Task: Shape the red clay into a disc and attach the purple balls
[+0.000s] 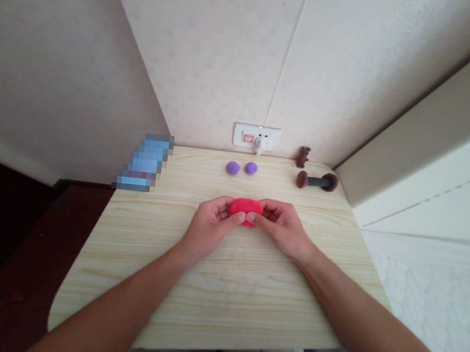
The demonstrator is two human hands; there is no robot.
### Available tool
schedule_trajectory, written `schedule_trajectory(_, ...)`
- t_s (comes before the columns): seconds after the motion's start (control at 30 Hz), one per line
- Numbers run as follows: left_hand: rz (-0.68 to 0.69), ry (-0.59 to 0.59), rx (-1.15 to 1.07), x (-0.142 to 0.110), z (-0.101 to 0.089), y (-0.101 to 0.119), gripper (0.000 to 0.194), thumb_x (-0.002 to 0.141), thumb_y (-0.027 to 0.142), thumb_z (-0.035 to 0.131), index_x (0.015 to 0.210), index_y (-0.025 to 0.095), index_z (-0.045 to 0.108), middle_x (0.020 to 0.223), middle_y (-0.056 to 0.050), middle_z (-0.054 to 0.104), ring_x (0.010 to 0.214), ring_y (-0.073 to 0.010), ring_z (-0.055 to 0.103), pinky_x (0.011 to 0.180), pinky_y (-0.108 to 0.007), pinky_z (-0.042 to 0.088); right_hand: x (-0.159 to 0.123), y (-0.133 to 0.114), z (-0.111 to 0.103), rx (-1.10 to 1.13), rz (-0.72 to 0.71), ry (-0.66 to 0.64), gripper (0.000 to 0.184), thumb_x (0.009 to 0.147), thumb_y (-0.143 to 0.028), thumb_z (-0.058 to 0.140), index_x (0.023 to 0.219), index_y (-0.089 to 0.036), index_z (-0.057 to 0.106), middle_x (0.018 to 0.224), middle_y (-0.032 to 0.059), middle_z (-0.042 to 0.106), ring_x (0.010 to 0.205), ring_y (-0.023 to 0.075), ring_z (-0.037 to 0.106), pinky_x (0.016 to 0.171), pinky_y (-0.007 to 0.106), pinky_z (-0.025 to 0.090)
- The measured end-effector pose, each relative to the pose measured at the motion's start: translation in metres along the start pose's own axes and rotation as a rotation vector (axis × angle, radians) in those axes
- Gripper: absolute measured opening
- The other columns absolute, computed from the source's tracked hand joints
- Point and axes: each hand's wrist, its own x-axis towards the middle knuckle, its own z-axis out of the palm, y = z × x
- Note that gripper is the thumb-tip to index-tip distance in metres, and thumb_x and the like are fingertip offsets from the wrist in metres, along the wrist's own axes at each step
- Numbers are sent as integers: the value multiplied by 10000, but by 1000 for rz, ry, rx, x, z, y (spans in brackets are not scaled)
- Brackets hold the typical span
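Clearly, both bare hands share one smooth, bright red, rounded piece, which looks like soft clay. The left hand (pixel 212 224) and the right hand (pixel 286 229) close on it from opposite ends, thumbs on the near face and fingers behind, probably so that the pressure stays even. The red piece (pixel 247 206) is above the middle of the pale wood-grain table (pixel 242 305); whether it touches the surface, I cannot tell. Two purple, egg-shaped lumps (pixel 232 168) lie near the wall, apart from each other, perhaps so that they do not stick together. To their right, a dumbbell-shaped object with brown ends and dark bar (pixel 318 182) lies sideways, just before a small brown animal figure (pixel 303 157).
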Motion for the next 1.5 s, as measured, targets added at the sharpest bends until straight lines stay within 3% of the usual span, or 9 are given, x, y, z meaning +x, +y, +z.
schedule_trajectory(0.9, -21, 43, -33, -1, -1, -1, 294, 734, 300, 842, 970, 138, 771, 945, -81, 801, 842, -202, 744, 843, -326, 588, -1, 1, 0, 27, -52, 28, 294, 692, -393, 906, 849, -184, 772, 725, 10, 747, 669, 134, 656, 694, 263, 538)
schedule_trajectory(1.5, 6, 59, 9, 0, -3, -3, 259, 841, 329, 755, 1024, 148, 784, 948, -75, 795, 828, -180, 712, 791, -296, 559, 0, 0, -3, -19, -37, 98, 320, 694, -445, 891, 894, -201, 830, 739, 31, 783, 664, 160, 690, 675, 280, 572)
